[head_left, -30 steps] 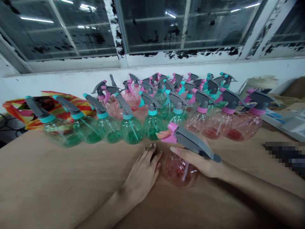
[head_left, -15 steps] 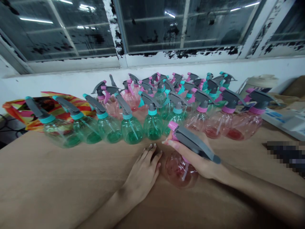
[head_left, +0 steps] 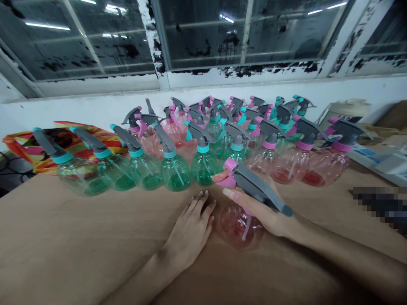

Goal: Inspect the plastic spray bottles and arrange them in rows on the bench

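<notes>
A clear pink spray bottle [head_left: 237,226] with a grey and pink trigger head stands on the table in front of me. My right hand [head_left: 263,212] is wrapped round its neck below the head, the fingers by the pink trigger. Flat on the table to the left of the bottle lies my left hand [head_left: 192,233], fingers stretched out and holding nothing. Just beyond my hands runs a front row of spray bottles: green ones [head_left: 176,173] with turquoise collars on the left, pink ones [head_left: 291,167] with pink collars on the right.
More pink and green spray bottles [head_left: 213,125] crowd behind the front row, near the wall. A colourful bag [head_left: 81,135] lies at the back left. A beige container [head_left: 346,112] and a white device [head_left: 388,161] stand at the right. A blurred dark object [head_left: 381,207] lies at the right edge.
The fingers of my right hand at the trigger have extended slightly outward, and the pink trigger shows further forward. My left hand and the bottle rows stay in place.
</notes>
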`<state>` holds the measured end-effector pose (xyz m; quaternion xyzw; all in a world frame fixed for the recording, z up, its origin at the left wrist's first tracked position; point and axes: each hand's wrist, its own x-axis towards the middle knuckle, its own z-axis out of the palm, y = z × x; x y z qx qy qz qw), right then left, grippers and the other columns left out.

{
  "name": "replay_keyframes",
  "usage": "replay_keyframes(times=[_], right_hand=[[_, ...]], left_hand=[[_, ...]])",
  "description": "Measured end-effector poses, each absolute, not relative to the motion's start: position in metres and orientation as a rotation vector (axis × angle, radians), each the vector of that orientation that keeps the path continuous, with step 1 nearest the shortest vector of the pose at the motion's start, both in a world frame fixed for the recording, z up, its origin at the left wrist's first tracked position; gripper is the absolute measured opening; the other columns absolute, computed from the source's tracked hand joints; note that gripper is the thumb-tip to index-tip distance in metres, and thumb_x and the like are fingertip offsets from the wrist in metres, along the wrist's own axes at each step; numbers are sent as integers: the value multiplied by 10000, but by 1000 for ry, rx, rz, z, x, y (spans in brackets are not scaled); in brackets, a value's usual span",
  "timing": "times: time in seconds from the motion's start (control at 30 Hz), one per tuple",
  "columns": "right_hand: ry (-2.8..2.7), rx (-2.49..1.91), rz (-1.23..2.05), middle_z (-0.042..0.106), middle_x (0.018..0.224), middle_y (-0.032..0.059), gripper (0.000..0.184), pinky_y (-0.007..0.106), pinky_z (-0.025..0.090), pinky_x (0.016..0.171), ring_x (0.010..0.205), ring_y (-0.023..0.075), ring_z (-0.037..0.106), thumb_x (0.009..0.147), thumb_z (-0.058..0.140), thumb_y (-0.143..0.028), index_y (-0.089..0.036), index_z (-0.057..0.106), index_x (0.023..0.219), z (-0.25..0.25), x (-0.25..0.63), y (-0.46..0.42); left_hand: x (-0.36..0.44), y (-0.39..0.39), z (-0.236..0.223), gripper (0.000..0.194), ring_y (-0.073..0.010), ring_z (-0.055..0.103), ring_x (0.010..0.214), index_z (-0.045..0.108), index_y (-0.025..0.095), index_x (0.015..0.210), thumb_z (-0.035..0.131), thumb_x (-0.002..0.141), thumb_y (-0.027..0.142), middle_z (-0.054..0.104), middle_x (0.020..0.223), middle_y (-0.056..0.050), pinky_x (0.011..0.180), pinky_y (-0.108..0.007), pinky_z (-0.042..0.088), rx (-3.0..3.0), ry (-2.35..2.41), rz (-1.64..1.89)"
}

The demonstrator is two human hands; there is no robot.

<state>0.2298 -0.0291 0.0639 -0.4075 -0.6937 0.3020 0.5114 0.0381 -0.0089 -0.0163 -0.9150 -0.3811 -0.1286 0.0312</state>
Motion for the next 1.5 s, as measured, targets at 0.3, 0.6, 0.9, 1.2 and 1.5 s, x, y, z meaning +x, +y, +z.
replay_keyframes(times=[0.3,0.6,0.9,1.2,1.5], right_hand=[[-1691,-955,639,686,821,-3,81,296,507,668,756,166,655,822,626,-305,-228,635,846,59,231,-30],[-1709,-913,690,698,947,8,147,327,521,803,907,184,657,837,610,-280,-265,649,978,58,232,-29],[-1709,-946,709,702,885,2,171,297,527,672,744,161,660,830,599,-268,-240,661,986,63,232,-29],[-1722,-918,767,582,685,-25,152,275,450,581,601,130,556,850,586,-362,-235,608,769,64,233,-28],[-1759,-831,765,587,704,-26,180,264,443,571,589,115,535,848,582,-402,-230,622,813,60,237,-25]], left_hand=[[39,-10,-15,323,-274,511,1178,511,114,1223,357,942,157,548,1259,-145,979,-462,426,-2795,-1119,-404],[39,-9,-14,314,-274,525,1157,524,109,1221,397,937,154,558,1236,-146,971,-454,438,-2795,-1108,-382],[39,-10,-13,319,-265,524,1157,521,118,1233,404,941,168,552,1249,-137,993,-448,416,-2774,-1099,-402],[39,-10,-11,329,-269,489,1210,513,106,1242,401,941,174,517,1311,-156,998,-439,416,-2777,-1090,-354],[39,-10,-11,337,-262,504,1195,506,109,1254,388,944,172,522,1313,-148,993,-433,419,-2757,-1080,-362]])
